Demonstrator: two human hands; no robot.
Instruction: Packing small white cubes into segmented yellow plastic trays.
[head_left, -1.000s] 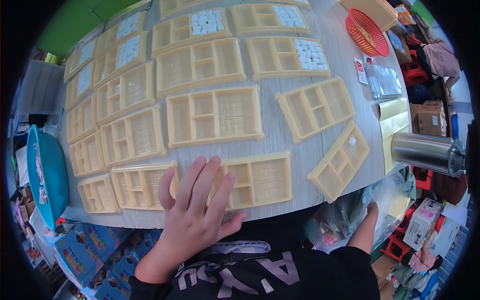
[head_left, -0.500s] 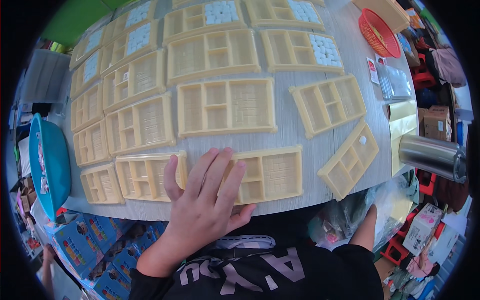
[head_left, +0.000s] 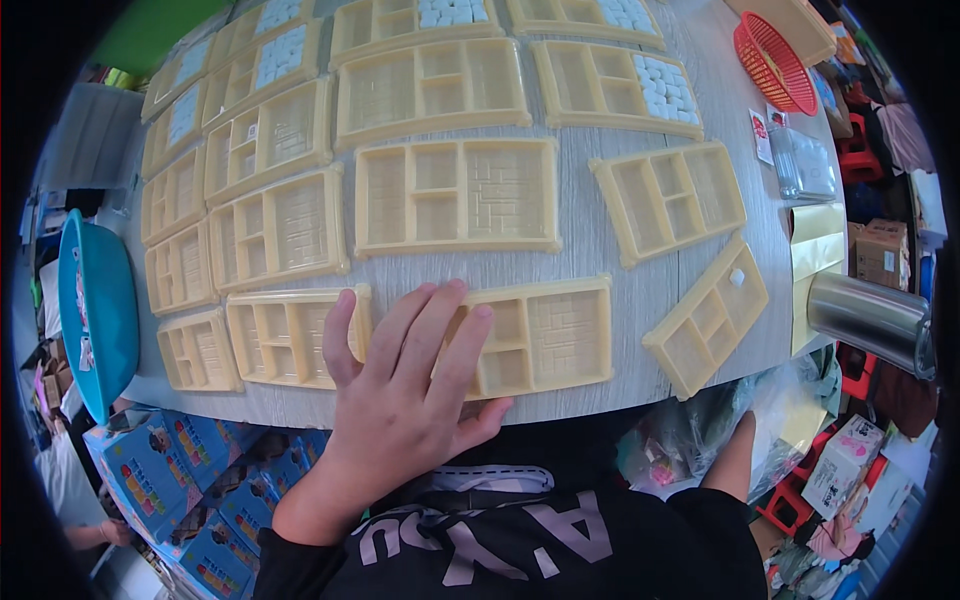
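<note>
My left hand [head_left: 400,385] lies palm down with its fingers spread over the left end of a cream plastic tray [head_left: 560,340] at the table's near edge. Its thumb reaches along the tray's front side. The fingers hide part of that tray, and another divided tray [head_left: 290,335] sits just left of them. On the right, my forearm goes down beside the table into a clear plastic bag [head_left: 680,440]; my right hand is hidden there, so its fingers do not show. Near that side lies a slanted tray [head_left: 708,318] with one white piece [head_left: 737,277] in it.
Rows of cream trays cover the table [head_left: 640,300], some with white pieces [head_left: 665,92] in one compartment. A teal basin [head_left: 105,310] is at left, a red basket [head_left: 775,65] at far right. A steel tumbler [head_left: 870,322] lies near the right edge; blue boxes [head_left: 150,480] stand below left.
The whole view has shifted slightly, so the far trays sit higher in the picture. My left hand keeps its spread pose over the same tray, and my right arm stays down by the bag.
</note>
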